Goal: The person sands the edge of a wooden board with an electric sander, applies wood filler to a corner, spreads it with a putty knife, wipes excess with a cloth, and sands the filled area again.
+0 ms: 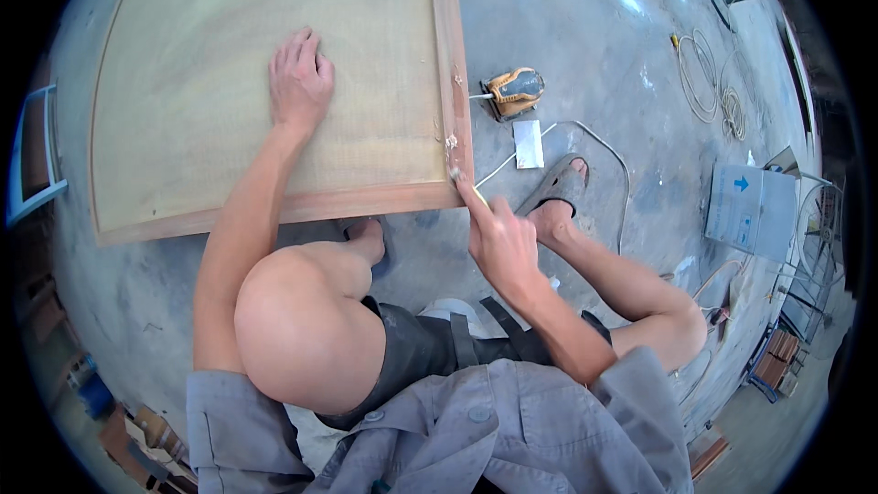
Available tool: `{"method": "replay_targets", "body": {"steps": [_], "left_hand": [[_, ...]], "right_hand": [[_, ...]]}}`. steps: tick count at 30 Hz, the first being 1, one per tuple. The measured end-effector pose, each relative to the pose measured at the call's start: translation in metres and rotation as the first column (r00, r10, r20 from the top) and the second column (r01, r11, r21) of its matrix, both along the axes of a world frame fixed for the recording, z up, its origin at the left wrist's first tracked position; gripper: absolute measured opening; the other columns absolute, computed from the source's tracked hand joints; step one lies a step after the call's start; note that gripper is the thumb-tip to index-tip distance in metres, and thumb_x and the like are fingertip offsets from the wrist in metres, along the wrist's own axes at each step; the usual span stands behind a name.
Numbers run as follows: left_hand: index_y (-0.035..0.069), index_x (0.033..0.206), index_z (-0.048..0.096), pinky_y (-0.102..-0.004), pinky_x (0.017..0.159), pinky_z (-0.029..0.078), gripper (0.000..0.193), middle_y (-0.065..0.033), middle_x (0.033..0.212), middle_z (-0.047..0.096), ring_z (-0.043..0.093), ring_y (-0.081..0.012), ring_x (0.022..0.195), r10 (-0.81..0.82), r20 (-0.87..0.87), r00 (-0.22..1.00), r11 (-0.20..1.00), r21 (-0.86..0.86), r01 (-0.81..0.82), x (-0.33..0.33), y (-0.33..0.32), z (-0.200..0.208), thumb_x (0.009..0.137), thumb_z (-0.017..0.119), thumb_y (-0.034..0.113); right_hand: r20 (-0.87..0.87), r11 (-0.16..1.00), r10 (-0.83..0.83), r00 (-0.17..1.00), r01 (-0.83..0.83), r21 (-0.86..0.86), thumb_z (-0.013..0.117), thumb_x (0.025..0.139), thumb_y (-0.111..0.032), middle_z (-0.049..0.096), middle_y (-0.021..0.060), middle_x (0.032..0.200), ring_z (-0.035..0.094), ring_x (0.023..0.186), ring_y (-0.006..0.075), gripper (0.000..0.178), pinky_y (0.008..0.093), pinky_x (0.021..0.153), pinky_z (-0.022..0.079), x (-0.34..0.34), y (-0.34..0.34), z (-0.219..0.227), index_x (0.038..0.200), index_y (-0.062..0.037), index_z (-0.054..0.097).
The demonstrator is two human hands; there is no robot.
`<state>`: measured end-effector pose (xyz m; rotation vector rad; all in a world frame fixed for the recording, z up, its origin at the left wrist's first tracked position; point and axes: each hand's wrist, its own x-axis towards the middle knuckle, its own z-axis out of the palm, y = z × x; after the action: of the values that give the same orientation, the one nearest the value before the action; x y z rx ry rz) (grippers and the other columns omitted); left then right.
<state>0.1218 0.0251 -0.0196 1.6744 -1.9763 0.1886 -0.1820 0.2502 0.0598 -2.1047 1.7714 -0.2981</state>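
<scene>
A large wooden panel with a pale, mesh-like face and a reddish-brown wooden frame lies in front of me. My left hand rests on the pale face, fingers stretched out, holding nothing. At the panel's near right corner, my right hand is closed round a slim hand tool with a pale yellow handle. The tool's tip meets the frame there; its exact kind is too small to make out. Small pale crumbs of shavings or filler sit on the right frame strip.
An orange-and-black power sander stands on the floor right of the panel, beside a white rectangular piece and a white cable. Farther right are a coiled cable and a grey-blue cardboard box. My sandalled foot is near the corner.
</scene>
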Motion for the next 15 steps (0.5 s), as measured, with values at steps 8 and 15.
{"method": "replay_targets", "body": {"steps": [8,15], "left_hand": [[0.003,0.129,0.065,-0.0482,0.116,0.04,0.037,-0.0137,0.14,0.063,0.054,-0.0325,0.135,0.011,-0.008,1.0,1.0,0.009,-0.011,-0.005,0.002,0.003,0.095,0.058,0.013],[0.002,0.127,0.067,-0.0485,0.115,0.04,0.035,-0.0146,0.14,0.063,0.055,-0.0343,0.134,-0.009,-0.018,1.0,1.0,-0.007,0.008,-0.008,0.002,-0.002,0.094,0.059,0.013]], "right_hand": [[-0.016,1.0,-0.005,1.0,0.005,-0.012,0.063,0.09,-0.005,0.062,0.0202,0.08,0.066,0.057,0.0401,0.068,0.0494,0.052,0.054,-0.001,-0.017,-0.002,0.154,-0.024,0.051],[-0.025,0.999,-0.033,0.999,0.032,-0.027,0.065,0.089,-0.005,0.063,0.0204,0.081,0.067,0.059,0.04,0.071,0.0494,0.052,0.055,0.006,-0.032,0.0,0.156,-0.0242,0.05]]}}
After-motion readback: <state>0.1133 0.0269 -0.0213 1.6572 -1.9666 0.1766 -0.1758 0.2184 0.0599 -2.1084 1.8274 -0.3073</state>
